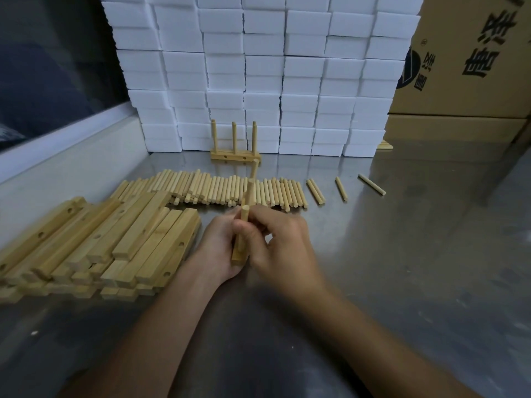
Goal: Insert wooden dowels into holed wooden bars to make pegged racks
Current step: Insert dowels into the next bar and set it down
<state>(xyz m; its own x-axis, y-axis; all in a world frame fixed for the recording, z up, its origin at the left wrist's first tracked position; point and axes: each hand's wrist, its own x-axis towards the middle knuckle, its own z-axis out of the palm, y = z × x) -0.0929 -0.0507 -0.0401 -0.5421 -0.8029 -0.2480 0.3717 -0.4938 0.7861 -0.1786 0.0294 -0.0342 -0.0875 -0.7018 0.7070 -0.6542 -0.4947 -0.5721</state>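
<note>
Our left hand (218, 248) grips the bar (240, 255) from beneath, while our right hand (283, 245) pinches an upright dowel (244, 218) in it.

Steel tabletop (402, 254) carried a pile of holed bars (94, 242) at left, a row of loose dowels (218, 188) behind w/ a few strays (342, 188) to the right, one pegged rack (235, 155) upright further back, plus stacked white boxes (273, 81) & cardboard cartons (465, 81) at rear.

pegged bar (240, 255) upright, dowels (224, 189) rowed behind
</note>
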